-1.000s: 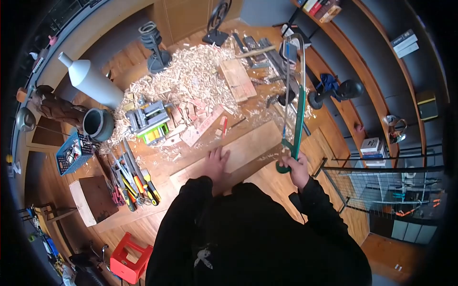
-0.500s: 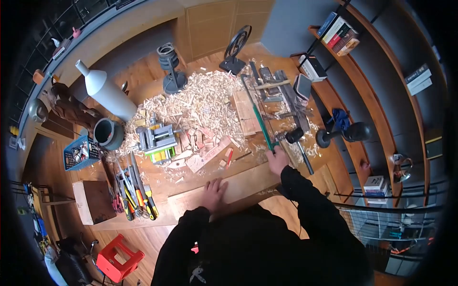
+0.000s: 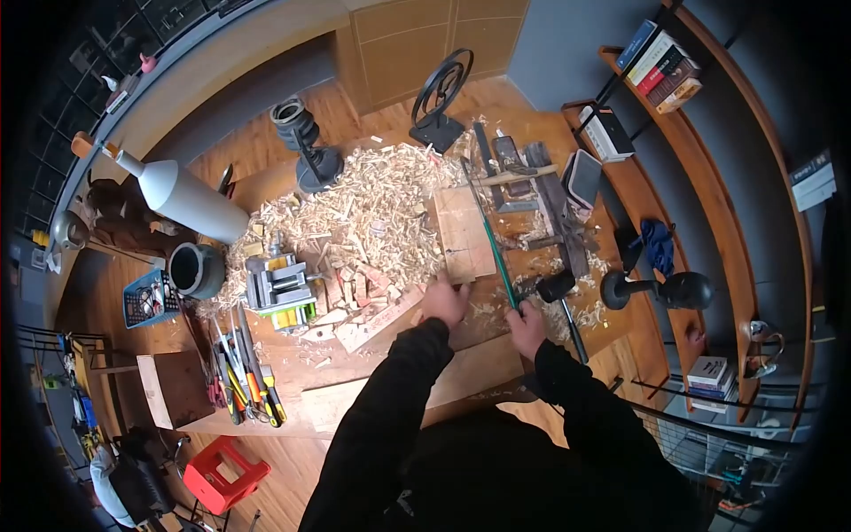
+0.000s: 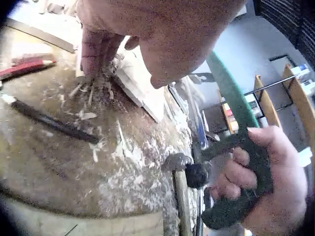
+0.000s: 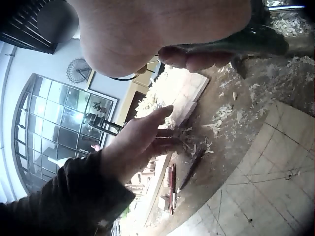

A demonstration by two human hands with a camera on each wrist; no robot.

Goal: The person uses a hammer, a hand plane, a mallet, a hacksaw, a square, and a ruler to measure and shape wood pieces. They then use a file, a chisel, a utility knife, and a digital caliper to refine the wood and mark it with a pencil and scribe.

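My right hand (image 3: 527, 330) grips the dark green handle (image 4: 258, 172) of a hacksaw, fingers curled through it. The saw's green frame (image 3: 498, 262) points away over the table, alongside a short board (image 3: 465, 232). My left hand (image 3: 445, 301) is at the near end of that board, with fingers extended down towards it and the shavings; its fingers (image 4: 96, 56) show in the left wrist view. Nearer my body, a long plank (image 3: 479, 368) lies along the table's front edge, with pencil lines on it in the right wrist view.
Wood shavings (image 3: 381, 213) heap over the middle. A vise (image 3: 279, 288) and several hand tools (image 3: 248, 381) lie left. A black-headed mallet (image 3: 557, 285) is right of the saw, beyond it a wooden-handled hammer (image 3: 514, 176). A dark pot (image 3: 197, 270) stands far left.
The saw was raised upright at my right, then came down over the table beside the short board. My left hand has left the long plank and moved forward to the short board.
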